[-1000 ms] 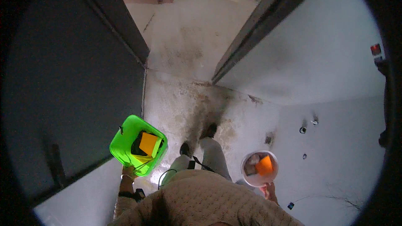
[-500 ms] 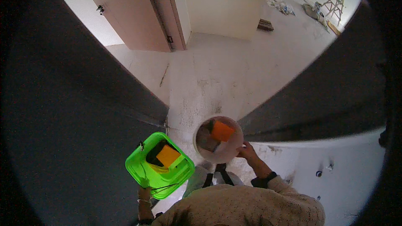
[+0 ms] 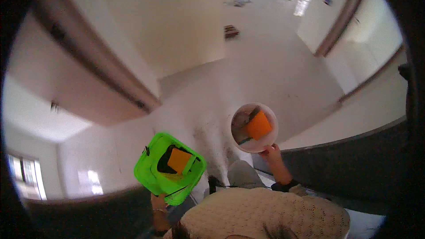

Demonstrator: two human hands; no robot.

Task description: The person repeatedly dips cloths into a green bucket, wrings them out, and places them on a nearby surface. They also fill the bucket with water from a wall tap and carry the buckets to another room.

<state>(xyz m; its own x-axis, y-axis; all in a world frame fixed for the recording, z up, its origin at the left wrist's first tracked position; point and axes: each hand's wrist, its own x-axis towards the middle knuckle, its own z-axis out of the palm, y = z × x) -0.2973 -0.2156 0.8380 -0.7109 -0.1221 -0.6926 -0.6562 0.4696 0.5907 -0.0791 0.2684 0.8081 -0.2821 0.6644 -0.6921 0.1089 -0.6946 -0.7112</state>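
Hands clamped — left hand [image 3: 158, 202] under green bucket [image 3: 169, 168], right hand [image 3: 271, 154] under white bucket [image 3: 254, 127].

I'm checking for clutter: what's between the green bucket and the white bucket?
In the head view, only dusty, speckled floor shows between the green bucket and the white bucket; nothing else lies there.

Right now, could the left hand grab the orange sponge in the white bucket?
Probably not: the left hand is busy holding the green bucket, and the white bucket is held apart by the right hand.
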